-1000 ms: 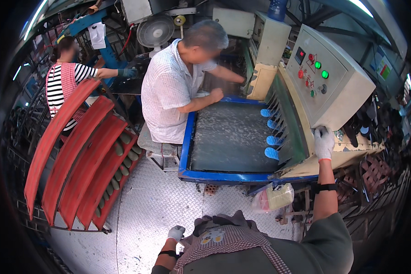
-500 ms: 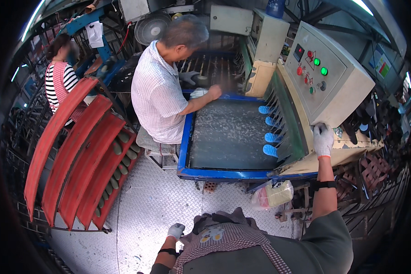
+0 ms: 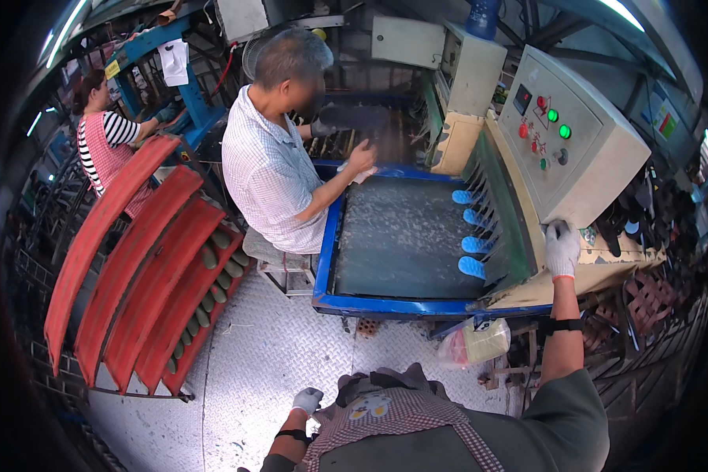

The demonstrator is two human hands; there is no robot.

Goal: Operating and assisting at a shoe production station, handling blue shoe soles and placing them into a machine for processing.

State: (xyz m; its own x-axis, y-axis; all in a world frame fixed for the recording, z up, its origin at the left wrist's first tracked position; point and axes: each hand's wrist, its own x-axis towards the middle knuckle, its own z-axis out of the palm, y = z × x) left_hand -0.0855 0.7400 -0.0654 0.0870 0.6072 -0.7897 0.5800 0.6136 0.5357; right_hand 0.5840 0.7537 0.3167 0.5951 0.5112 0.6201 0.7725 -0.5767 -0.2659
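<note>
My right hand [image 3: 562, 249], in a white knit glove with dark fingertips, rests on the cream machine housing [image 3: 519, 295] just under the lower corner of a grey control box [image 3: 554, 149]. Its fingers are curled in, and whatever they may hold is hidden. Low beside my checked apron [image 3: 370, 421] hangs my gloved left hand [image 3: 308, 400], fingers loosely closed, with nothing visible in it. Several blue shoe soles [image 3: 472, 267] lie in a row along the right side of the dark conveyor belt [image 3: 393, 244], by the bristly green opening [image 3: 507, 220].
Across the belt, a seated co-worker [image 3: 279, 157] holds a dark sole [image 3: 354, 118] and a white cloth [image 3: 362, 175]. Red curved racks [image 3: 106, 291] with dark green soles stand left. A second person [image 3: 106, 145] works behind them. A plastic bag [image 3: 456, 346] sits under the blue frame [image 3: 393, 305].
The co-worker has raised the dark sole and lifted their head. The person behind has reached forward. My view has shifted slightly; my right hand stays by the control box and my left stays low.
</note>
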